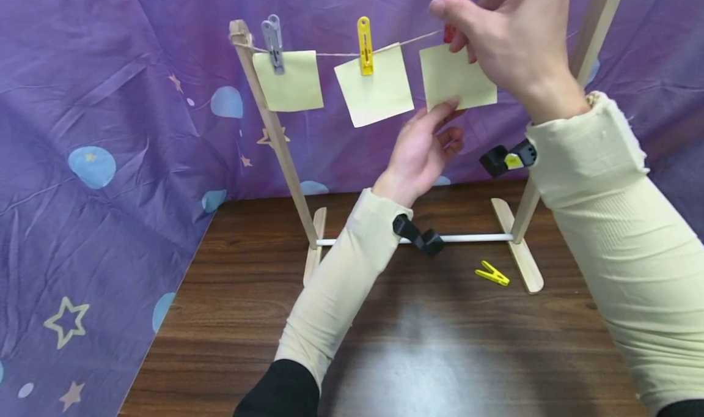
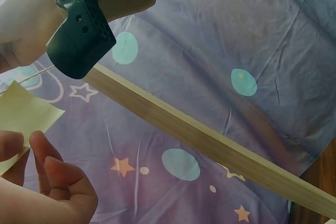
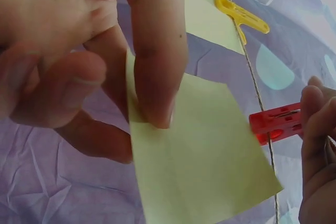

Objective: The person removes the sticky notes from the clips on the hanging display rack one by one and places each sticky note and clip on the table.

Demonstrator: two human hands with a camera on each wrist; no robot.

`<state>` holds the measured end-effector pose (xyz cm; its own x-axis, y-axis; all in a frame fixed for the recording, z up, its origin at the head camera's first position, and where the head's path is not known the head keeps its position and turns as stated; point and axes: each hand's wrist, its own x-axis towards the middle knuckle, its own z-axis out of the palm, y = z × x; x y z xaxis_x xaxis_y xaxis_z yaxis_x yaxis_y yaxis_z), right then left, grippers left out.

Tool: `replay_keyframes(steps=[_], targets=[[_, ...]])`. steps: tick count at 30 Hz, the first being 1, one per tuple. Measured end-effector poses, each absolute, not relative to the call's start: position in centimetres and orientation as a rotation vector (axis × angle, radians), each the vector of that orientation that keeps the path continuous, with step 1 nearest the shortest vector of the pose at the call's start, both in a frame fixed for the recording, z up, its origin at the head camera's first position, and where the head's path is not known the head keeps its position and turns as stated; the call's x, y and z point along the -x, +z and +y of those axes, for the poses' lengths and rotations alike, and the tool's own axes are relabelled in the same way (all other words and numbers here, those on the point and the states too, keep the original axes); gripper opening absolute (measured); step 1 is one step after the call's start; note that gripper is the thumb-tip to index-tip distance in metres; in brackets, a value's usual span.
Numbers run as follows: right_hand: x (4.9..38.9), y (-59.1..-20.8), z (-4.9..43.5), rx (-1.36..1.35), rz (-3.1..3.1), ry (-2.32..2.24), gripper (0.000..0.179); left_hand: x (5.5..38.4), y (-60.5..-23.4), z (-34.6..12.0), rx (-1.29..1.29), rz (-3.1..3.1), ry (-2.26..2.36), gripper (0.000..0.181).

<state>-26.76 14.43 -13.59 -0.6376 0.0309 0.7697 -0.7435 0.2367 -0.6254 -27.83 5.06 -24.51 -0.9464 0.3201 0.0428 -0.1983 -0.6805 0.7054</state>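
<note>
My left hand (image 1: 419,151) pinches a pale yellow paper square (image 1: 458,77) by its lower edge, between thumb and fingers. Above it, my right hand (image 1: 511,41) pinches a red clothespin (image 3: 275,123), mostly hidden behind the fingers in the head view. In the right wrist view the clothespin's tip is at the string (image 3: 256,85), right by the paper's top edge. Two more paper squares hang to the left: one under a grey clothespin (image 1: 273,44), the other under a yellow clothespin (image 1: 365,45).
A wooden stand holds the string between a left post (image 1: 277,142) and a right post (image 1: 598,29), joined low by a white rod (image 1: 478,238). Another yellow clothespin (image 1: 492,274) lies on the brown table (image 1: 231,319). Behind hangs a purple patterned cloth (image 1: 137,99).
</note>
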Motion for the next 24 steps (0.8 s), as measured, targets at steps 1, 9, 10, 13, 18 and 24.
replay_keyframes(steps=[1, 9, 10, 13, 18, 24], targets=[[26.8, -13.7, 14.4, -0.676, -1.799, 1.487, 0.003, 27.8, -24.5, 5.1, -0.223, 1.076, 2.638, 0.021], [27.4, -14.0, 14.5, -0.835, -1.596, 1.468, 0.004, 27.4, -24.7, 5.3, -0.201, 1.117, 2.61, 0.018], [27.4, -14.0, 14.6, -0.846, -1.589, 1.449, 0.004, 27.3, -24.7, 5.3, -0.198, 1.119, 2.608, 0.019], [27.4, -14.0, 14.5, -0.873, -1.55, 1.474, 0.002, 27.1, -24.7, 5.4, -0.181, 1.12, 2.606, 0.02], [26.8, -13.9, 14.2, -0.867, -1.49, 1.512, 0.005, 26.7, -24.9, 5.3, -0.207, 1.143, 2.599, 0.02], [25.8, -13.9, 14.0, -0.882, -1.477, 1.429, 0.004, 25.9, -24.8, 5.1, -0.246, 1.166, 2.559, 0.022]])
